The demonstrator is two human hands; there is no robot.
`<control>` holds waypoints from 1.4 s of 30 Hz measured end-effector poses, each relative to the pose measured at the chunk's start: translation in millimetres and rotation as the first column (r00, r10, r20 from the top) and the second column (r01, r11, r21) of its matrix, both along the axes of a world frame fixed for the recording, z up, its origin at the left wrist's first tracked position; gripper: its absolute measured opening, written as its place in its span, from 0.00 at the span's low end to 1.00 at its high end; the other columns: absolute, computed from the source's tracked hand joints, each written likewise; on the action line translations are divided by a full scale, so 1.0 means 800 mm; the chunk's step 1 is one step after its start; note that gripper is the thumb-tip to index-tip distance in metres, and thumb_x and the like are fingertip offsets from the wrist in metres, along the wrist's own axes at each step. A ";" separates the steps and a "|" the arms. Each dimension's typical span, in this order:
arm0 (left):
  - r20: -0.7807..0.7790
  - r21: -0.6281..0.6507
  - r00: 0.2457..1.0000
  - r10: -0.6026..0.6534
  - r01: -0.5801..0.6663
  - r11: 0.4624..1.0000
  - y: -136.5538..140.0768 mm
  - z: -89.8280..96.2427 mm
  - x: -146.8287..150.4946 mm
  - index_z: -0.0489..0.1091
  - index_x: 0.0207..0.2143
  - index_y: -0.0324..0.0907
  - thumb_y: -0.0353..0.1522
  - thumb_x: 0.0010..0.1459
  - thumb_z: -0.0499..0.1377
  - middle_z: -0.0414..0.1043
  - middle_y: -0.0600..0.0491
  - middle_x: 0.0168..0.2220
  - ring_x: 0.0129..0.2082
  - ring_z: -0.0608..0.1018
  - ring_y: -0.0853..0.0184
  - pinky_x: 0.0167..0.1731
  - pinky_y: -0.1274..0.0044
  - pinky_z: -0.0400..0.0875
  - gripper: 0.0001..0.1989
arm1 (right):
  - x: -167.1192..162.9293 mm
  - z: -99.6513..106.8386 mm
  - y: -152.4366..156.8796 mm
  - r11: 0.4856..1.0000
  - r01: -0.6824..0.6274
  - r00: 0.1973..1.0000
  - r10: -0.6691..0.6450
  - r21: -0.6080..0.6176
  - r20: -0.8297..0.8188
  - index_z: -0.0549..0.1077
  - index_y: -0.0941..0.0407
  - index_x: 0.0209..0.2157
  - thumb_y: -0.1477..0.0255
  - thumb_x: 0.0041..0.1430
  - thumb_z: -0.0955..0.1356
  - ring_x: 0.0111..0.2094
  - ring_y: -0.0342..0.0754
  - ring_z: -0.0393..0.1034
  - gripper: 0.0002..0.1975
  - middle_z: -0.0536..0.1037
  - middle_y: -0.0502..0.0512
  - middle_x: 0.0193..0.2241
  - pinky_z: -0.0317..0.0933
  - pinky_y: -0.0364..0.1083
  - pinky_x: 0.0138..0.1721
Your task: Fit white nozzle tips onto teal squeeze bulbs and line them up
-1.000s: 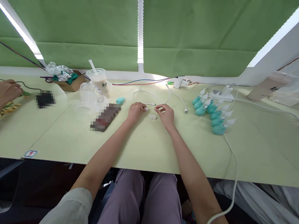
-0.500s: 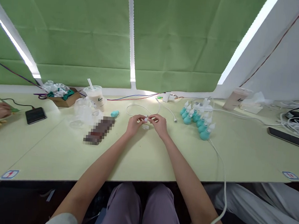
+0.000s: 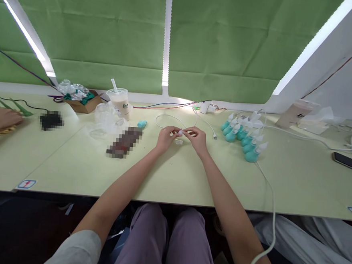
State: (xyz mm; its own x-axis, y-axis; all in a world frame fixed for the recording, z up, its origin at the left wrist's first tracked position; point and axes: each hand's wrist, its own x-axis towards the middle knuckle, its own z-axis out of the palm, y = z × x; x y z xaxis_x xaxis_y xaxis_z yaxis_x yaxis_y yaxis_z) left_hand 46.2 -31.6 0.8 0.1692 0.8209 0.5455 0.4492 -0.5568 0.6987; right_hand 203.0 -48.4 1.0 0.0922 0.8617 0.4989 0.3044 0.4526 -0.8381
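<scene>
Both hands meet over the table, fingertips pinched on a small white piece [image 3: 180, 132] whose exact kind is too small to make out. My left hand [image 3: 167, 138] is closed on it from the left, and my right hand [image 3: 197, 140] from the right. Just below the fingers lies a small clear plastic part [image 3: 179, 142]. A white cable [image 3: 165, 116] curves behind the hands, its USB plug [image 3: 214, 137] lying to the right. Farther right stand several teal rounded pieces with white flame-shaped tips [image 3: 252, 154]. Left of my hands is one loose teal piece [image 3: 142, 124].
A blurred dark flat item [image 3: 124, 142], a crumpled plastic bag [image 3: 109, 119], a drink cup [image 3: 120, 102] and a cardboard box [image 3: 86, 104] are on the left. Another person's hand [image 3: 6, 117] is at far left. A phone [image 3: 350, 161] lies far right; a cable [image 3: 270, 187] hangs over the table edge.
The view has tilted down and turned a little left, so everything appears shifted up and right. Both hands keep pinching the small white piece, with slight finger movement.
</scene>
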 end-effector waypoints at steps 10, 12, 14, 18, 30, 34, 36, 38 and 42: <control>-0.077 0.143 0.997 0.021 -0.009 0.990 0.000 -0.008 0.002 0.76 0.33 0.43 0.34 0.57 0.58 0.77 0.52 0.31 0.29 0.73 0.69 0.34 0.75 0.66 0.07 | 0.008 0.002 -0.001 0.909 -0.243 0.951 0.153 -0.340 -0.270 0.76 0.55 0.27 0.59 0.40 0.74 0.29 0.41 0.69 0.15 0.77 0.50 0.29 0.62 0.41 0.30; -0.108 0.208 0.994 0.030 -0.007 0.978 0.000 -0.009 0.002 0.76 0.33 0.43 0.35 0.58 0.58 0.77 0.52 0.31 0.29 0.73 0.69 0.34 0.75 0.66 0.08 | 0.011 0.002 -0.002 0.889 -0.275 0.939 0.166 -0.367 -0.302 0.76 0.54 0.27 0.59 0.40 0.74 0.29 0.41 0.69 0.15 0.77 0.49 0.29 0.61 0.40 0.30; -0.149 0.295 0.988 0.037 0.008 0.956 0.000 -0.010 0.001 0.76 0.34 0.43 0.35 0.59 0.56 0.76 0.51 0.30 0.30 0.72 0.68 0.34 0.74 0.66 0.09 | 0.015 0.002 -0.002 0.855 -0.325 0.921 0.188 -0.404 -0.342 0.76 0.54 0.28 0.60 0.40 0.75 0.31 0.41 0.70 0.14 0.77 0.49 0.30 0.62 0.39 0.30; -0.248 0.438 0.967 0.066 0.051 0.898 0.003 -0.013 -0.002 0.76 0.36 0.43 0.34 0.62 0.53 0.77 0.49 0.31 0.31 0.73 0.67 0.34 0.74 0.65 0.11 | 0.019 -0.002 -0.003 0.773 -0.468 0.843 0.246 -0.428 -0.479 0.75 0.53 0.30 0.62 0.40 0.76 0.36 0.44 0.74 0.15 0.78 0.48 0.31 0.66 0.41 0.34; -0.401 0.621 0.906 0.136 0.160 0.767 -0.001 -0.011 -0.003 0.73 0.38 0.45 0.31 0.65 0.47 0.72 0.51 0.27 0.30 0.69 0.69 0.29 0.75 0.58 0.14 | 0.024 -0.004 -0.002 0.692 -0.575 0.728 0.190 -0.436 -0.658 0.76 0.58 0.25 0.76 0.38 0.78 0.36 0.46 0.76 0.10 0.80 0.52 0.28 0.71 0.45 0.45; -0.401 0.636 0.909 0.111 0.190 0.748 -0.006 -0.009 -0.001 0.72 0.39 0.44 0.31 0.66 0.46 0.71 0.51 0.28 0.31 0.69 0.68 0.30 0.74 0.59 0.15 | 0.030 -0.001 -0.005 0.663 -0.608 0.714 0.218 -0.436 -0.665 0.76 0.59 0.25 0.75 0.36 0.78 0.34 0.45 0.76 0.11 0.80 0.52 0.27 0.71 0.44 0.43; -0.400 0.628 0.913 0.076 0.213 0.749 -0.008 -0.009 0.001 0.72 0.41 0.45 0.31 0.66 0.46 0.71 0.50 0.28 0.31 0.69 0.68 0.31 0.73 0.59 0.15 | 0.033 0.000 -0.006 0.654 -0.624 0.702 0.230 -0.427 -0.674 0.76 0.58 0.25 0.75 0.35 0.79 0.33 0.45 0.76 0.13 0.79 0.52 0.27 0.71 0.43 0.42; -0.397 0.608 0.917 0.040 0.230 0.760 -0.009 -0.008 0.003 0.71 0.42 0.45 0.31 0.66 0.46 0.71 0.50 0.29 0.32 0.69 0.68 0.33 0.73 0.60 0.14 | 0.033 0.000 -0.006 0.655 -0.622 0.702 0.225 -0.428 -0.676 0.75 0.58 0.25 0.75 0.34 0.79 0.33 0.45 0.76 0.14 0.79 0.51 0.27 0.71 0.43 0.42; -0.388 0.549 0.922 0.016 0.217 0.807 -0.013 -0.007 0.005 0.72 0.38 0.45 0.33 0.66 0.44 0.71 0.50 0.30 0.33 0.68 0.67 0.34 0.72 0.60 0.17 | 0.033 -0.002 -0.006 0.676 -0.585 0.732 0.201 -0.448 -0.651 0.72 0.56 0.27 0.76 0.38 0.78 0.33 0.45 0.76 0.14 0.78 0.49 0.25 0.71 0.45 0.42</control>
